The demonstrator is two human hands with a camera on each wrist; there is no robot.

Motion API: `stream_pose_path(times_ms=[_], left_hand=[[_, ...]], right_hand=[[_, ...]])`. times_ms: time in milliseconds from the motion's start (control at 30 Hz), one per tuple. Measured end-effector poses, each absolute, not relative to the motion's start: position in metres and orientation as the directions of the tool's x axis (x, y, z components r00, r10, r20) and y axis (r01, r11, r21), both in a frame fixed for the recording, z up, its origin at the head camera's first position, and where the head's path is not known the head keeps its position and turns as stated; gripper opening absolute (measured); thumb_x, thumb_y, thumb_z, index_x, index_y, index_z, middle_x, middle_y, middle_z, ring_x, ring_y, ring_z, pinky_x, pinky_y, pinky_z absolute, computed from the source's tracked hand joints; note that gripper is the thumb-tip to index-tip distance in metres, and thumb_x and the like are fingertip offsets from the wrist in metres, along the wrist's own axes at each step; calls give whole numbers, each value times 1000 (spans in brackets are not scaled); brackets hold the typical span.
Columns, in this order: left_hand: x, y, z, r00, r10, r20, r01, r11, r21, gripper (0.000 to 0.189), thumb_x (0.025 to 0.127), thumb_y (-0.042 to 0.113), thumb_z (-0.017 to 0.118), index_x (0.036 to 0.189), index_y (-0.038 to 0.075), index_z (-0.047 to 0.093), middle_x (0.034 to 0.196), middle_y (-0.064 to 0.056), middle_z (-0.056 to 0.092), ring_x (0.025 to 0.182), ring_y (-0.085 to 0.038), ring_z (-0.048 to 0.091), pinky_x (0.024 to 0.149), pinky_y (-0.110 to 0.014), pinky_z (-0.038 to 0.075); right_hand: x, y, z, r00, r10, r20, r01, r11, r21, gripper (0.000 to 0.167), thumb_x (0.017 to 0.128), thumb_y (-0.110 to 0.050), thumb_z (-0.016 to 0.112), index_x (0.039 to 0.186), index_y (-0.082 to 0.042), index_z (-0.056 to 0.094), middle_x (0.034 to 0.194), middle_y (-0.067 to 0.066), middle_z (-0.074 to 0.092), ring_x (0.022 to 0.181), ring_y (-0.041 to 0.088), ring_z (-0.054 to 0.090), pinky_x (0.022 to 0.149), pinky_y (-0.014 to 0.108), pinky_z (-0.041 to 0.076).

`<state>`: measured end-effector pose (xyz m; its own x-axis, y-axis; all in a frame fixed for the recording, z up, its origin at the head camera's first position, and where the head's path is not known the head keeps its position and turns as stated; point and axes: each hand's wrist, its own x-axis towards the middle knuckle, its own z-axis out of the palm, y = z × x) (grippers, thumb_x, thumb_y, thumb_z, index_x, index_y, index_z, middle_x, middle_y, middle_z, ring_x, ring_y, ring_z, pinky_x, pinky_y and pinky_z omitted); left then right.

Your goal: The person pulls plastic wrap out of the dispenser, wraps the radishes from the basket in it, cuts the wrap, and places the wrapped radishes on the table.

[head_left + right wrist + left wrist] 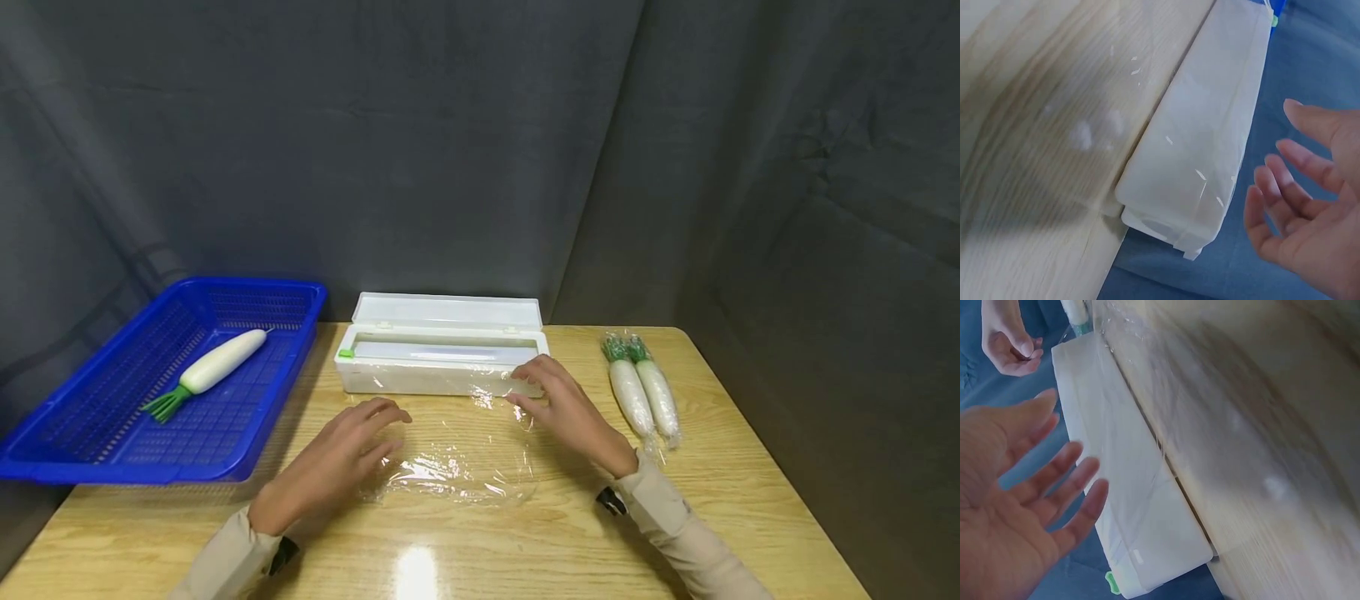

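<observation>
A clear sheet of plastic wrap (457, 467) spreads over the table, running from the front of a white wrap dispenser box (420, 379) whose lid is raised. My left hand (337, 454) is over the sheet's left edge, its fingers loosely bent and apart. At the right front corner of the box, my right hand (566, 408) hovers with relaxed fingers. In the wrist views, the left hand (1029, 487) and the right hand (1310, 194) each hold nothing; the wrap's edges are hard to make out. A green slider (346, 353) sits at the box's left end.
To the left stands a blue plastic basket (273, 408) containing one white radish (223, 361) with green stems. Two wrapped radishes (632, 396) lie side by side on the right of the wooden table (720, 508). Dark grey cloth (480, 150) hangs behind.
</observation>
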<state>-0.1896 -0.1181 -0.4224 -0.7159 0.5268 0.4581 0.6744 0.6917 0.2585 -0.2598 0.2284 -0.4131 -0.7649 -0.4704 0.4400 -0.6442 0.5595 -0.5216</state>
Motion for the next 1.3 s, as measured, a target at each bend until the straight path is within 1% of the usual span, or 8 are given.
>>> stream_pose_path(times_ms=[67,133,300,500,733,900,1167,1300], left_hand=[[-192,-118,-421,-729,494,475,655,704,274,33,94,12,79,125,11,69,123,-6,68,112,-25,68,93,-48,57],[-196,-119,-420,-724,471,504,653,705,279,34,94,11,78,126,9,68,123,-7,68,112,-27,68,92,-50,57],[-207,-123,-419,-684,430,589,674,681,285,35,91,6,80,123,4,68,120,-10,68,112,-29,68,93,-50,56],[-217,-128,-420,-671,360,648,653,701,287,35,90,4,80,122,2,68,122,-14,68,115,-34,66,97,-54,53],[-224,-134,-421,-670,304,677,630,714,304,38,89,2,81,123,0,66,124,-19,66,118,-38,62,99,-56,50],[-229,-137,-423,-692,260,673,602,723,339,39,91,0,78,127,-3,64,130,-23,61,124,-40,57,102,-56,46],[-234,-142,-425,-711,220,668,566,743,357,42,91,-1,78,130,-3,62,131,-27,58,123,-44,56,99,-60,46],[-234,-145,-423,-718,205,666,546,759,354,43,92,0,77,131,-4,61,133,-27,58,123,-46,55,100,-61,45]], right_hand=[[-263,229,-414,-760,-452,468,-649,574,-500,30,93,-15,81,117,-1,71,115,9,66,106,26,62,89,44,55],[-265,230,-414,-754,-435,491,-652,583,-485,31,92,-15,82,117,0,70,115,10,65,109,26,60,92,45,54],[-270,233,-416,-745,-413,524,-657,592,-467,33,92,-15,82,117,2,69,116,12,63,114,29,59,99,49,51],[-273,234,-416,-769,-367,524,-625,607,-491,34,92,-16,82,117,1,69,118,15,62,115,33,58,101,53,49],[-277,236,-420,-792,-311,526,-589,616,-523,42,90,-16,84,124,3,67,128,21,58,126,38,52,108,56,46],[-282,238,-424,-795,-292,532,-585,602,-544,51,89,-13,84,132,4,63,137,25,53,132,41,47,111,58,43],[-286,239,-430,-837,-302,456,-537,612,-581,62,93,-20,81,144,4,55,152,28,45,143,44,41,117,61,38],[-287,240,-432,-861,-287,420,-500,629,-595,67,95,-22,79,147,9,51,156,29,42,146,45,40,118,60,37]])
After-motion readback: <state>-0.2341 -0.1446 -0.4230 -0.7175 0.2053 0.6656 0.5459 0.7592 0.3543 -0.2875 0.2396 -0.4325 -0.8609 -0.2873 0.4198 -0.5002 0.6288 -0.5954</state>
